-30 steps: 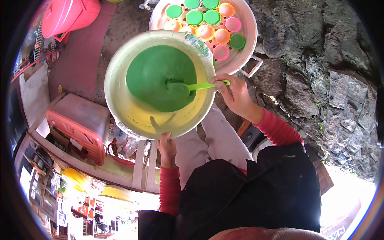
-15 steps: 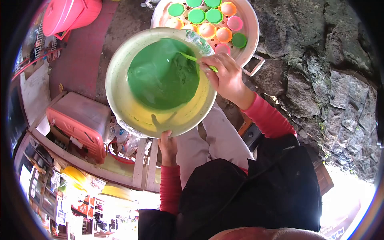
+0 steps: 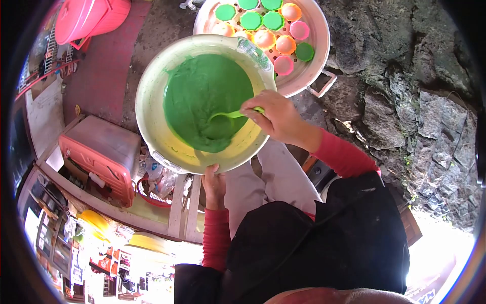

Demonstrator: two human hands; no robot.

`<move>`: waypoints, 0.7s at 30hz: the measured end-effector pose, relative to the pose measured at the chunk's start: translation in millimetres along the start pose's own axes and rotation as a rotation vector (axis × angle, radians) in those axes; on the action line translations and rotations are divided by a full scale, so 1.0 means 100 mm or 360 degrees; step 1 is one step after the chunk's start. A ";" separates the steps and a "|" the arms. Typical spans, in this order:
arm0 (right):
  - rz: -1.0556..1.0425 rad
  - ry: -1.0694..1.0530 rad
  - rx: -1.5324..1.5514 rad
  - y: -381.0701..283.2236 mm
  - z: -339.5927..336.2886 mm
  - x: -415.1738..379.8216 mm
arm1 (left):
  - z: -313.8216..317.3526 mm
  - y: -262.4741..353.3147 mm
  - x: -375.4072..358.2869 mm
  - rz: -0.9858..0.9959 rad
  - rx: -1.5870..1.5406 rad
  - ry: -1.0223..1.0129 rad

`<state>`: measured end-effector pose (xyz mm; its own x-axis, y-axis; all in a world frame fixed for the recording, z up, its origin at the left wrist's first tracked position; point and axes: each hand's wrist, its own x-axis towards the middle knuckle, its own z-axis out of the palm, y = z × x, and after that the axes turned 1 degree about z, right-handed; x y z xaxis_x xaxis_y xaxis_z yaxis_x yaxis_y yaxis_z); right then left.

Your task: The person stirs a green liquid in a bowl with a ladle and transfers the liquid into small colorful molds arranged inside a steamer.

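Stonework [image 3: 385, 101], partial lettering [image 3: 427, 297], hands [image 3: 277, 117] holding bowl [image 3: 151, 114], spoon [image 3: 233, 114]
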<state>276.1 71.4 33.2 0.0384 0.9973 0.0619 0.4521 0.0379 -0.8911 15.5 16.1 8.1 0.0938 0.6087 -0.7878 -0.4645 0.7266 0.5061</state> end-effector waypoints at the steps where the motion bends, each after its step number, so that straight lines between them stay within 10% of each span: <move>1: -0.0027 -0.0011 -0.0100 -0.01 -0.08 -0.02 | -0.01 0.00 0.00 -0.0001 -0.0001 -0.0001; 6: -0.0117 0.0142 -0.0341 0.09 -0.27 -0.03 | -0.26 -0.10 0.05 0.0267 0.0797 -0.0117; 10: -0.0194 0.0288 -0.0321 0.26 -0.26 0.03 | -0.06 -0.02 0.00 0.0041 0.0145 0.0017; 12: -0.0152 0.0322 -0.0227 0.32 -0.16 0.00 | -0.29 -0.11 0.06 0.0734 0.1682 -0.0187; 16: 0.0538 0.0555 0.0239 0.33 -0.05 -0.08 | -0.32 -0.10 0.06 0.0559 0.1540 -0.0237; 18: 0.0649 0.0561 0.0262 0.32 -0.10 -0.10 | -0.04 0.01 0.03 0.0102 0.0553 -0.0112; 21: 0.0704 0.0658 0.0378 0.17 -0.22 -0.10 | -0.22 -0.06 0.06 0.0364 0.1229 -0.0238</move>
<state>303.5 60.4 27.2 0.5371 0.8175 -0.2078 0.1073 -0.3106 -0.9445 -0.3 7.8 -7.2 0.2123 0.7647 -0.6084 0.2459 0.5608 0.7906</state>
